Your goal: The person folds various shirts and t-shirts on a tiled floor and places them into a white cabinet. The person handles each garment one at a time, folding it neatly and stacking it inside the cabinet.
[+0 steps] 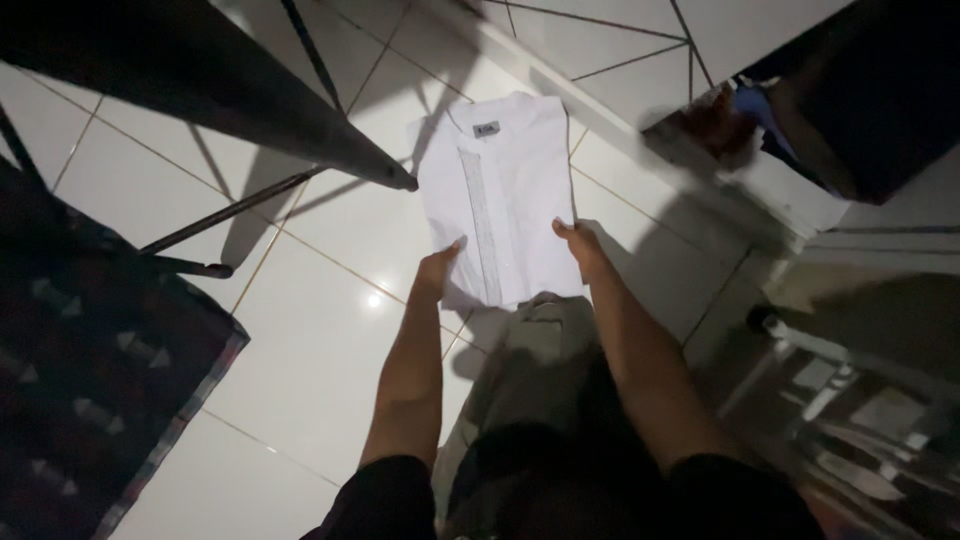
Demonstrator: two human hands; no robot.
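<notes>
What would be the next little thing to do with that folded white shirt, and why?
Probably lower the shirt flat onto the tiled floor and smooth it. Both hands, left hand and right hand, pinch its lower edge at each side, and it already looks neatly folded, collar away from the person, so little seems left but letting go.

Bare forearms emerge from short black sleeves (rolled near the elbows), above olive-khaki trousers (530,370)
</notes>
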